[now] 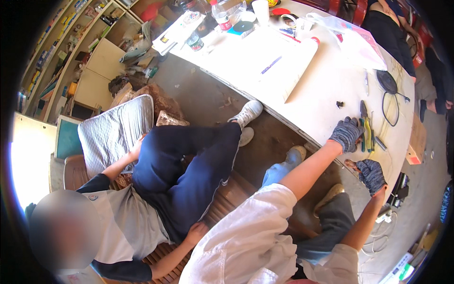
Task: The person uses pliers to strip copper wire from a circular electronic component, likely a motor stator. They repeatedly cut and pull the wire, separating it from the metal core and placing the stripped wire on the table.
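Both my hands wear grey knitted gloves. My left hand point(346, 134) rests at the near edge of the white table point(326, 104), its fingers curled beside the tools; whatever lies under them is hidden. Right against it are pliers with yellow-green handles point(368, 135) and a second tool with a dark jaw point(363, 109). A short dark cylinder point(380, 143) lies just past them. Nearer to me, at the table's corner, my right hand point(371, 176) is closed, with a small brownish piece point(350, 164) at its fingertips that I cannot make out.
Beyond the tools lies a black coiled cable point(388, 84). Papers point(265, 61), a plastic bag point(352, 40), a bottle point(220, 16) and cups cover the far table. A seated person point(184, 161) is at my left; another person point(390, 33) stands at the far right.
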Action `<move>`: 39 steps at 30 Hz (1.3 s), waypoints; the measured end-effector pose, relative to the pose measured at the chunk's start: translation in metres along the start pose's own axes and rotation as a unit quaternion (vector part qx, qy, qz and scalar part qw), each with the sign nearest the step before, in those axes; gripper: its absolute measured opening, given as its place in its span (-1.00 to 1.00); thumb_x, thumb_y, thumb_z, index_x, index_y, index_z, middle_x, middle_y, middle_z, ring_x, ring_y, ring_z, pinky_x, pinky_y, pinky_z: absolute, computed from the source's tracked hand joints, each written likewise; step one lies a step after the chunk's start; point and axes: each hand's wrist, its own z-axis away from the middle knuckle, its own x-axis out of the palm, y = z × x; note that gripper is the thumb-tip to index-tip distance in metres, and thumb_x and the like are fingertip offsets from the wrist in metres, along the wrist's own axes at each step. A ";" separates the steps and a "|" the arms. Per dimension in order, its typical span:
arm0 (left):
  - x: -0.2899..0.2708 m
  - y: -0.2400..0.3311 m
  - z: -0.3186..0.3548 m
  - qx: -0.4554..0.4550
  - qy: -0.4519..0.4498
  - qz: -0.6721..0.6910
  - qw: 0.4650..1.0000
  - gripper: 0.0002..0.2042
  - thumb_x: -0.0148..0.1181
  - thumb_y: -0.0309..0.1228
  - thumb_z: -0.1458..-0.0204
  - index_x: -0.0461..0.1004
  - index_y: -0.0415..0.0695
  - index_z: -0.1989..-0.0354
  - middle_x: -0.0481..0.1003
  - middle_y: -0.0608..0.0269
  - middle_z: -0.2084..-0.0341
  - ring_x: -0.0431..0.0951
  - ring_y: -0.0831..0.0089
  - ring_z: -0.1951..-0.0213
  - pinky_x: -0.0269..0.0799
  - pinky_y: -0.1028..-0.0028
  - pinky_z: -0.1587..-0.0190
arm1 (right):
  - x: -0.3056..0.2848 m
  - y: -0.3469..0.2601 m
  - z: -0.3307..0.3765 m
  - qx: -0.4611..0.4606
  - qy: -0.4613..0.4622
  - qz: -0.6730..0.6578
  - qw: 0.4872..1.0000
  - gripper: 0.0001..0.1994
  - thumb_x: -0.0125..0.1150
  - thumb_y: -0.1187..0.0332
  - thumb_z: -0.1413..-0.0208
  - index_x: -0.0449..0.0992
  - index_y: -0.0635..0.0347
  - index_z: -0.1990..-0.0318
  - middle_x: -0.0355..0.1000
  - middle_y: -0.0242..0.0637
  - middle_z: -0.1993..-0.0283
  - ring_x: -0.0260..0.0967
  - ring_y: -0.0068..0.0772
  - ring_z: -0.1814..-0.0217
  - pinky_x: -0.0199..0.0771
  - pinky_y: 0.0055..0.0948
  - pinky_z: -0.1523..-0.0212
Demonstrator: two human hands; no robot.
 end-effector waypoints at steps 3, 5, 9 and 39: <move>-0.009 0.009 0.002 0.012 0.037 0.024 0.999 -0.47 0.36 -0.31 0.45 0.47 -0.07 0.15 0.35 -0.03 0.14 0.32 0.06 0.07 0.31 0.21 0.07 | 0.000 0.001 0.001 0.166 0.035 -0.059 0.984 -0.76 0.08 0.28 -0.10 0.49 0.29 0.45 0.21 -0.30 0.74 0.18 -0.51 0.73 0.19 -0.43 0.61; -0.017 0.016 0.009 0.009 0.081 0.039 0.996 -0.55 0.35 -0.29 0.46 0.48 -0.06 0.25 0.35 -0.01 0.21 0.32 0.07 0.10 0.30 0.21 0.11 | -0.001 -0.008 -0.004 0.248 0.081 -0.040 0.964 -0.76 0.06 0.28 -0.11 0.49 0.29 0.45 0.23 -0.30 0.72 0.17 -0.51 0.73 0.18 -0.42 0.61; -0.028 0.037 0.011 0.016 0.116 0.103 0.988 -0.58 0.37 -0.24 0.48 0.47 -0.05 0.33 0.36 0.01 0.29 0.33 0.05 0.17 0.29 0.20 0.14 | -0.008 -0.008 -0.007 0.213 0.320 0.039 0.922 -0.79 0.03 0.32 -0.11 0.54 0.27 0.29 0.46 -0.19 0.46 0.37 -0.41 0.46 0.35 -0.46 0.35; 0.012 0.041 0.001 0.232 0.003 0.619 0.750 -0.50 0.39 -0.36 0.27 0.30 -0.20 0.14 0.38 0.32 0.32 0.38 0.46 0.16 0.25 0.36 -0.09 | -0.018 -0.046 -0.018 0.173 0.393 -0.457 0.779 -0.58 -0.07 0.22 -0.20 0.25 0.17 -0.17 0.32 -0.26 -0.08 0.27 -0.38 -0.10 0.24 -0.47 -0.12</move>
